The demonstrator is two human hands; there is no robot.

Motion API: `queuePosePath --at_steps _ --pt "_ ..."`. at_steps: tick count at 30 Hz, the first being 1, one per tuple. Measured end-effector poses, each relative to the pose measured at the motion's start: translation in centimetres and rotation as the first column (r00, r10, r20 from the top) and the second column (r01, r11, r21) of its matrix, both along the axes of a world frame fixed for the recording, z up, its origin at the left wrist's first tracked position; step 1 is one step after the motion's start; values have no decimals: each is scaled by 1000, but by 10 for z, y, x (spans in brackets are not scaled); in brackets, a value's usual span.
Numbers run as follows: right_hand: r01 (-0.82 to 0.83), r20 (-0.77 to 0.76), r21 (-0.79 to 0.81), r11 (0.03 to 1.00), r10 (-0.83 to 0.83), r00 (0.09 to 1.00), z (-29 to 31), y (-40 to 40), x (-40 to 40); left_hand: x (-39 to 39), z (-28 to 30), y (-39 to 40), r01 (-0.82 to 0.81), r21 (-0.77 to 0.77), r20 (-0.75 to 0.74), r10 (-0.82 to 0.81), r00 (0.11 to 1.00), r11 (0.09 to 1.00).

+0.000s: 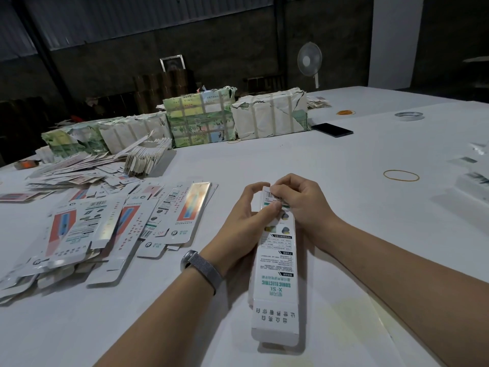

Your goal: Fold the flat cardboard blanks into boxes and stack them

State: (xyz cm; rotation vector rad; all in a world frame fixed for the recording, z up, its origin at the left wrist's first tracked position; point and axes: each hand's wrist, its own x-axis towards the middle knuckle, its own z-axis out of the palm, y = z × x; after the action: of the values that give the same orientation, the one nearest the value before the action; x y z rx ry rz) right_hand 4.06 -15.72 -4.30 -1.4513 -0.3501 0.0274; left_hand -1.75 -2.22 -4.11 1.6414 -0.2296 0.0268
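Box [277, 260] (a long printed carton, partly formed) lies on the table [344, 160] with its long axis running 12 to 6 o'clock, the left hand [244, 215] and right hand [301, 205] both pinching its 12 o'clock end flap, equally near.

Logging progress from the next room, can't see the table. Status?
Left hand and right hand both gripping the box, working its far-end flap. Flat blanks piled left. Nothing in the way.
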Motion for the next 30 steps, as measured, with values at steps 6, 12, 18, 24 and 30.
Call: queuePosePath --at_steps 6,12,18,24,30 --pt "23 -33 23 999 -22 999 2 1 0 1 -2 0 15 -11 -1 -15 1000 1000" --pt "13 -43 69 998 -10 999 4 1 1 2 -4 1 39 2 3 -39 999 999" --pt "13 -51 82 997 -8 999 4 1 1 1 -3 1 49 4 -11 -49 999 999" --pt "-27 -55 109 994 34 998 5 0 0 2 -4 4 55 32 -15 -54 998 998" --pt "-10 -12 98 995 11 1000 5 0 -2 1 -2 2 45 9 3 -45 999 999"
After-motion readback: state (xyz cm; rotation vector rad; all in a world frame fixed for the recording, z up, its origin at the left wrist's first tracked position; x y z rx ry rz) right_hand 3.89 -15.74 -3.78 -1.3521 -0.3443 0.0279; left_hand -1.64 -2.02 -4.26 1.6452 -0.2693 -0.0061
